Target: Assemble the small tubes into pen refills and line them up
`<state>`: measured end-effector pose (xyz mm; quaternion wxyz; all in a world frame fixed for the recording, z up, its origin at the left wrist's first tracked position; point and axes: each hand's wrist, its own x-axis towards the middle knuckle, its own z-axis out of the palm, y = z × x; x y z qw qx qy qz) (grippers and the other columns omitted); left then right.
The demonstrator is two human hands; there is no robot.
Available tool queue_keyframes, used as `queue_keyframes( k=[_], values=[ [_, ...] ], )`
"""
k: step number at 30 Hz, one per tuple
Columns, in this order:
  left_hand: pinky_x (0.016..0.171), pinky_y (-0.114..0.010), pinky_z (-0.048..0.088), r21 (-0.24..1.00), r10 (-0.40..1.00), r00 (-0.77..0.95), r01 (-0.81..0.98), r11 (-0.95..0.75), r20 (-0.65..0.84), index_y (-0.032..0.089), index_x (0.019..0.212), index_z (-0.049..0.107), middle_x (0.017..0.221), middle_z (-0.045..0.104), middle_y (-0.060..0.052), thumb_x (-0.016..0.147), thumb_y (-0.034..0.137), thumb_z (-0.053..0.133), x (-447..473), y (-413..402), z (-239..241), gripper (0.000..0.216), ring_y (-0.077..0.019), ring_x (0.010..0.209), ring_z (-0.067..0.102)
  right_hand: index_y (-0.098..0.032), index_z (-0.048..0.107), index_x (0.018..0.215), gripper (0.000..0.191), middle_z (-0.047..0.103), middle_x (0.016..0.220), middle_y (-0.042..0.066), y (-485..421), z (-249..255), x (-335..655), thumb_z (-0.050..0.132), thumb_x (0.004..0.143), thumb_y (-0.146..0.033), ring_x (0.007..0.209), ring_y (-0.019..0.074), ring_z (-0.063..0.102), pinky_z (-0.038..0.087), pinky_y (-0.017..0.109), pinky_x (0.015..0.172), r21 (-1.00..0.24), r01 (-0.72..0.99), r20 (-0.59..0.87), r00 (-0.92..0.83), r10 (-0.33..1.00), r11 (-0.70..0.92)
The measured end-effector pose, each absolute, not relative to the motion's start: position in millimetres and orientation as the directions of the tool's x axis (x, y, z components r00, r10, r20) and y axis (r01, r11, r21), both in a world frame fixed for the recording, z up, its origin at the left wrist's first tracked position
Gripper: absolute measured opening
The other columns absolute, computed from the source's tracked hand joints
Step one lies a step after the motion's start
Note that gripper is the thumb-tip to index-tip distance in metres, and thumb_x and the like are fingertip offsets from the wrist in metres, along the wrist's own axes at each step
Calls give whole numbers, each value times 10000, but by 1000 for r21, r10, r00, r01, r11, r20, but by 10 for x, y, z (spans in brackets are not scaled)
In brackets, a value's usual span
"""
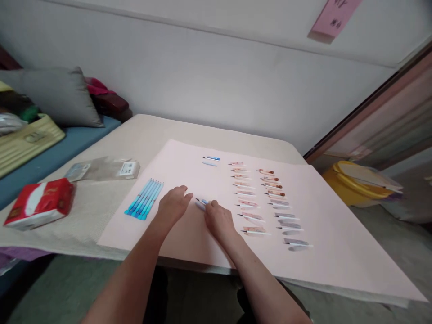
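My right hand (219,218) is closed in a pinch on a slim pen (203,201) with a dark pointed tip and a blue-white body. Its rear end is hidden under my fingers. Below it, a pale blue-grey piece, perhaps a cap, (200,206) lies on the pink sheet. Just left of the pen, my left hand (174,202) hovers low with fingers apart, holding nothing. Several light-blue pens (145,199) lie side by side left of that hand. Farther back are a blue pen (212,158) and a pale blue piece (209,164).
Two columns of pens with loose pieces, one pinkish (248,204) and one brown to grey (286,216), lie to the right on the pink sheet (337,252). A red tissue pack (40,202) and clear plastic packaging (104,170) sit left. A yellow bucket (354,184) stands beyond the table.
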<state>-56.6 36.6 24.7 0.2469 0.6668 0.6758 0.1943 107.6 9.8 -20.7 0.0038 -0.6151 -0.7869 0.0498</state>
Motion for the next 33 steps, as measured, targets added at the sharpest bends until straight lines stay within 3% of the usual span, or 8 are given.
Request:
queue_keyframes(
  k=[2, 4, 7, 10, 18, 25, 29, 33],
  values=[
    [784, -349, 420, 839, 989, 3, 531, 121, -145, 180, 942, 634, 946, 656, -97, 782, 357, 545, -520, 372, 265, 255, -235, 915, 592, -182, 540, 972, 177, 572, 955, 78, 80, -209, 1064, 402, 860, -178, 784, 201, 614, 433, 294, 610, -97, 962, -55, -261, 964, 255],
    [749, -333, 455, 966, 973, 7, 121, 230, -232, 166, 994, 634, 952, 656, -104, 736, 373, 617, -464, 360, 281, 331, -216, 873, 617, -179, 522, 1004, 194, 571, 950, 81, 58, -202, 1068, 398, 856, -166, 785, 205, 615, 445, 303, 615, -112, 964, -42, -249, 968, 243],
    [715, -307, 494, 892, 940, -18, -323, 317, -340, 136, 981, 632, 978, 648, -128, 692, 316, 693, -396, 327, 272, 346, -198, 852, 636, -174, 520, 1018, 212, 570, 945, 92, 32, -197, 1090, 371, 868, -163, 785, 212, 619, 457, 325, 636, -113, 969, -57, -228, 972, 221],
    [703, -282, 515, 786, 891, -69, -504, 357, -449, 117, 915, 630, 957, 648, -130, 696, 211, 696, -375, 310, 220, 247, -184, 848, 641, -178, 539, 1001, 238, 570, 950, 99, 20, -213, 1099, 341, 873, -146, 777, 222, 625, 460, 339, 633, -99, 971, -78, -227, 971, 219],
    [653, -254, 526, 631, 784, -86, -651, 423, -615, 107, 837, 597, 854, 641, -90, 722, 92, 630, -385, 329, 140, 121, -134, 754, 632, -184, 528, 991, 188, 609, 910, 75, 46, -147, 1118, 391, 864, -160, 736, 190, 617, 411, 291, 633, -161, 971, -37, -185, 982, 177],
    [609, -274, 527, 558, 755, 99, -613, 559, -648, 128, 751, 557, 717, 605, -46, 722, 82, 612, -121, 164, 125, 77, -133, 640, 614, -205, 569, 875, 123, 640, 834, 15, 26, -22, 1161, 457, 868, -254, 698, 129, 566, 361, 220, 611, -522, 828, 120, -168, 978, 206],
    [617, -236, 531, 596, 835, 53, -675, 435, -548, 125, 750, 559, 732, 614, -53, 745, 27, 584, -95, 154, 129, 101, -116, 651, 617, -207, 623, 880, 193, 659, 843, 12, 95, -21, 1304, 444, 878, -277, 747, 128, 578, 388, 213, 659, -670, 701, 146, -201, 969, 246],
    [622, -247, 547, 606, 850, -18, -709, 360, -526, 111, 788, 578, 781, 631, -88, 771, 49, 584, -291, 261, 158, 64, -140, 702, 635, -196, 654, 901, 251, 674, 901, 32, 204, -24, 1584, 409, 850, -178, 828, 143, 594, 398, 223, 716, -622, 776, 84, -72, 994, 109]
  ],
)
